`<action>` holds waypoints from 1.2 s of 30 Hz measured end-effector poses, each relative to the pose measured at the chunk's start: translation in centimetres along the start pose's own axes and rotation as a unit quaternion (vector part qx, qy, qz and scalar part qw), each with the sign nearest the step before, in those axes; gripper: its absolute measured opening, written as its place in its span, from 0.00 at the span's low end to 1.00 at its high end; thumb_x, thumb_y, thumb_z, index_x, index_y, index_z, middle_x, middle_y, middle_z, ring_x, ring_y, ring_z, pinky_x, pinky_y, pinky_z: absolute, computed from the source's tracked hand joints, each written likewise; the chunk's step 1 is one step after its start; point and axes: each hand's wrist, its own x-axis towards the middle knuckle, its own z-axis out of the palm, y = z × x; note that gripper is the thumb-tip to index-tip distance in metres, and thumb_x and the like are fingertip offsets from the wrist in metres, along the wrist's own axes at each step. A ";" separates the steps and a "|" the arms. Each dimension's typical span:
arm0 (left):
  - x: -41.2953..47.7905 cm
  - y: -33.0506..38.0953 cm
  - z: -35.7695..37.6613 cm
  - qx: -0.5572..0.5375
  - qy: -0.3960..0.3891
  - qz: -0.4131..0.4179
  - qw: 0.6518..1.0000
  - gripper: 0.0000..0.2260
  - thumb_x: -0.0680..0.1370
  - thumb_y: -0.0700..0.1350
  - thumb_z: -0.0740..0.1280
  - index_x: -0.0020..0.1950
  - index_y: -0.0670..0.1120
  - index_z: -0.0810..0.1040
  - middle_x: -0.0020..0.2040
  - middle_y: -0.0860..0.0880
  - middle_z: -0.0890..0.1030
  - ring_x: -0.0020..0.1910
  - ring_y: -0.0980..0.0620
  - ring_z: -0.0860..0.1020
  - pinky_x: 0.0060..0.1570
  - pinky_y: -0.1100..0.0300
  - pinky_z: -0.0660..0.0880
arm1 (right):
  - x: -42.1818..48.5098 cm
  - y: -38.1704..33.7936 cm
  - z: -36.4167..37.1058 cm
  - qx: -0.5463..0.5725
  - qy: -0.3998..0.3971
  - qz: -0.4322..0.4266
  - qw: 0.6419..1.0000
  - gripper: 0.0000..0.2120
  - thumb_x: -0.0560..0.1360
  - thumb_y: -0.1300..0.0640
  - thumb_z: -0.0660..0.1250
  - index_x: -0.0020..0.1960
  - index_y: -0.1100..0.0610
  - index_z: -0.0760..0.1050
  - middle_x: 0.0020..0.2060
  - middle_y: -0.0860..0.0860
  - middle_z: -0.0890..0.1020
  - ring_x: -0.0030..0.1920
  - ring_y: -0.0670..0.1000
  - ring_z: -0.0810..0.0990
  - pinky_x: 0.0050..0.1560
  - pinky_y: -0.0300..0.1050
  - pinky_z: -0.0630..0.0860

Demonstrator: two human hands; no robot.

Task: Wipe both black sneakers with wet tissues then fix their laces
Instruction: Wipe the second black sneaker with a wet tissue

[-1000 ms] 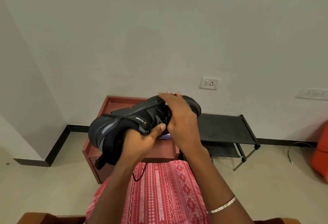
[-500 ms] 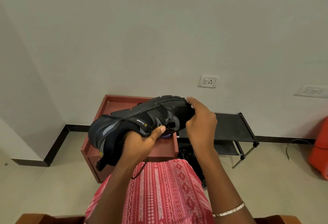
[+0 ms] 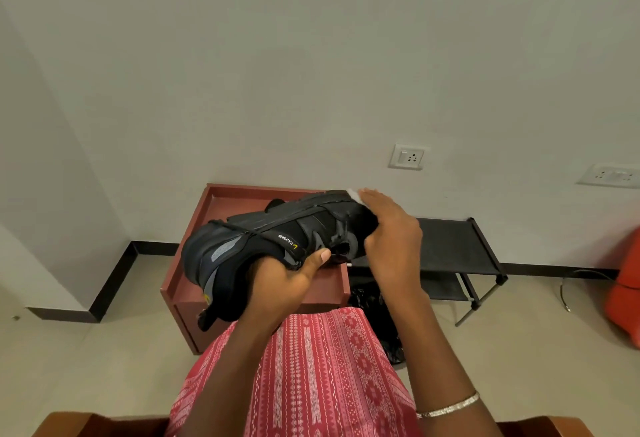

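A black sneaker (image 3: 263, 239) with grey panels lies on its side in the air above my lap, toe pointing right. My left hand (image 3: 280, 284) grips it at the ankle opening, thumb pressed on the side near the logo. My right hand (image 3: 391, 239) curls over the toe and holds a white wet tissue (image 3: 353, 193) against it; only a corner of the tissue shows past my fingertips. A lace runs along the upper. A dark shiny object (image 3: 374, 301) lies on the floor behind my knee; I cannot tell whether it is the other sneaker.
A low red-brown table (image 3: 242, 197) stands against the wall behind the sneaker. To its right is a black folding shoe rack (image 3: 450, 246). An orange object (image 3: 627, 284) and a cable (image 3: 568, 284) sit at the far right. My lap is covered in red patterned cloth (image 3: 311, 384).
My right hand slid along the sneaker from the middle to the toe, and the tissue corner now shows. My left hand kept its grip and the sneaker barely moved.
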 end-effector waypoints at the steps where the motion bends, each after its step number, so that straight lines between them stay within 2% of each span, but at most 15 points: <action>1: 0.0 0.0 0.0 0.006 -0.002 0.003 1.000 0.10 0.73 0.47 0.76 0.52 0.48 0.83 0.41 0.64 0.81 0.42 0.70 0.79 0.44 0.78 0.72 | -0.1 0.3 -0.4 0.003 0.005 0.024 1.000 0.32 0.65 0.81 0.63 0.64 0.59 0.80 0.62 0.54 0.82 0.64 0.54 0.79 0.71 0.47 0.71; 7: -0.1 0.3 0.2 0.029 -0.034 -0.003 0.999 0.13 0.75 0.46 0.73 0.57 0.43 0.83 0.43 0.60 0.81 0.42 0.70 0.77 0.41 0.81 0.69 | -0.5 -0.2 -0.6 -0.017 -0.020 0.073 0.997 0.31 0.69 0.78 0.64 0.68 0.57 0.77 0.63 0.55 0.82 0.64 0.56 0.80 0.67 0.52 0.75; 10: -0.2 0.1 0.7 0.037 -0.026 -0.012 0.999 0.13 0.75 0.47 0.73 0.55 0.39 0.83 0.38 0.51 0.83 0.43 0.46 0.82 0.33 0.78 0.67 | -0.4 -2.1 0.1 -0.007 -0.023 0.021 1.000 0.30 0.68 0.77 0.65 0.67 0.58 0.78 0.63 0.55 0.81 0.65 0.56 0.79 0.69 0.50 0.73; 12: -0.2 -0.2 0.8 0.053 -0.027 0.005 0.998 0.10 0.76 0.43 0.72 0.51 0.36 0.83 0.40 0.41 0.84 0.44 0.40 0.80 0.31 0.71 0.67 | -0.8 -3.9 0.7 0.010 -0.045 -0.032 0.998 0.33 0.68 0.77 0.65 0.69 0.56 0.76 0.64 0.56 0.81 0.66 0.58 0.78 0.68 0.52 0.74; 15: -0.5 0.2 0.3 0.069 -0.039 0.018 0.997 0.04 0.75 0.36 0.69 0.42 0.38 0.82 0.37 0.46 0.82 0.40 0.47 0.80 0.41 0.60 0.69 | -2.0 -5.5 1.7 0.004 -0.088 -0.125 0.988 0.38 0.65 0.78 0.66 0.72 0.54 0.73 0.67 0.56 0.78 0.71 0.57 0.73 0.72 0.53 0.70; 18: -0.5 0.3 0.2 0.063 -0.049 0.051 0.996 0.14 0.75 0.40 0.67 0.59 0.38 0.80 0.51 0.44 0.83 0.54 0.46 0.81 0.57 0.55 0.75 | -2.1 -4.5 2.0 0.009 -0.086 -0.195 0.977 0.35 0.62 0.79 0.67 0.66 0.60 0.78 0.65 0.56 0.80 0.70 0.55 0.74 0.78 0.47 0.59; 19: -0.4 0.4 0.0 0.058 -0.061 0.034 0.996 0.11 0.77 0.40 0.69 0.58 0.39 0.80 0.48 0.44 0.85 0.50 0.47 0.82 0.54 0.55 0.78 | -1.9 -3.7 1.9 0.005 -0.080 -0.193 0.978 0.35 0.62 0.79 0.67 0.67 0.60 0.78 0.66 0.55 0.79 0.71 0.54 0.73 0.78 0.45 0.57; 21: -0.4 0.3 0.0 0.029 -0.088 -0.006 0.996 0.03 0.78 0.42 0.70 0.51 0.46 0.82 0.34 0.56 0.83 0.36 0.57 0.82 0.40 0.65 0.77 | -1.6 -2.1 1.5 -0.016 -0.059 -0.169 0.984 0.37 0.62 0.80 0.67 0.69 0.60 0.76 0.68 0.55 0.78 0.71 0.53 0.72 0.79 0.43 0.56; 23: -0.3 0.4 0.0 0.003 -0.101 -0.019 0.995 0.06 0.77 0.44 0.71 0.53 0.48 0.82 0.36 0.60 0.82 0.39 0.59 0.80 0.42 0.68 0.75 | -1.4 -0.7 1.1 -0.027 -0.020 -0.124 0.992 0.37 0.62 0.81 0.65 0.69 0.61 0.76 0.68 0.56 0.78 0.71 0.54 0.73 0.78 0.43 0.57; 26: -0.4 0.9 0.0 -0.018 -0.104 -0.017 0.994 0.11 0.76 0.43 0.73 0.58 0.48 0.81 0.47 0.59 0.82 0.49 0.63 0.80 0.51 0.70 0.75 | -1.7 -0.2 1.1 -0.029 0.040 -0.044 0.998 0.35 0.63 0.82 0.63 0.67 0.62 0.77 0.66 0.57 0.79 0.70 0.56 0.74 0.76 0.52 0.64; 28: -0.5 1.1 -0.1 -0.039 -0.110 0.002 0.993 0.12 0.75 0.39 0.73 0.57 0.49 0.81 0.47 0.62 0.82 0.47 0.69 0.79 0.48 0.76 0.73 | -2.1 -0.8 1.2 -0.030 0.058 -0.028 0.997 0.32 0.65 0.81 0.65 0.66 0.63 0.78 0.65 0.57 0.80 0.69 0.57 0.75 0.75 0.55 0.64; 30: -0.7 1.5 -0.2 -0.086 -0.108 0.000 0.990 0.09 0.76 0.38 0.71 0.52 0.50 0.81 0.42 0.61 0.84 0.45 0.65 0.81 0.44 0.75 0.73 | -2.6 -1.8 1.5 -0.009 0.050 -0.056 0.997 0.31 0.65 0.80 0.64 0.66 0.63 0.78 0.65 0.57 0.80 0.69 0.56 0.75 0.76 0.54 0.63; 31: -0.8 1.8 -0.4 -0.126 -0.103 -0.008 0.987 0.05 0.77 0.41 0.70 0.52 0.47 0.82 0.43 0.59 0.85 0.46 0.61 0.82 0.44 0.73 0.74 | -3.0 -2.4 1.7 0.011 0.037 -0.083 0.996 0.31 0.66 0.79 0.63 0.67 0.63 0.77 0.65 0.56 0.79 0.70 0.55 0.74 0.77 0.53 0.63; 33: -0.8 2.3 -0.6 -0.201 -0.106 -0.024 0.973 0.15 0.81 0.52 0.64 0.62 0.45 0.80 0.54 0.54 0.85 0.56 0.57 0.81 0.54 0.68 0.76 | -3.8 -3.6 1.9 0.056 0.011 -0.134 0.989 0.29 0.68 0.76 0.59 0.68 0.63 0.76 0.67 0.55 0.78 0.72 0.52 0.72 0.77 0.51 0.62; 36: -0.5 2.6 -1.3 -0.199 -0.097 -0.021 0.975 0.21 0.81 0.61 0.52 0.63 0.56 0.78 0.58 0.61 0.82 0.62 0.63 0.77 0.63 0.64 0.72 | -5.2 -4.5 2.2 0.084 -0.007 -0.188 0.979 0.25 0.74 0.72 0.56 0.69 0.63 0.75 0.69 0.55 0.76 0.74 0.51 0.70 0.76 0.51 0.64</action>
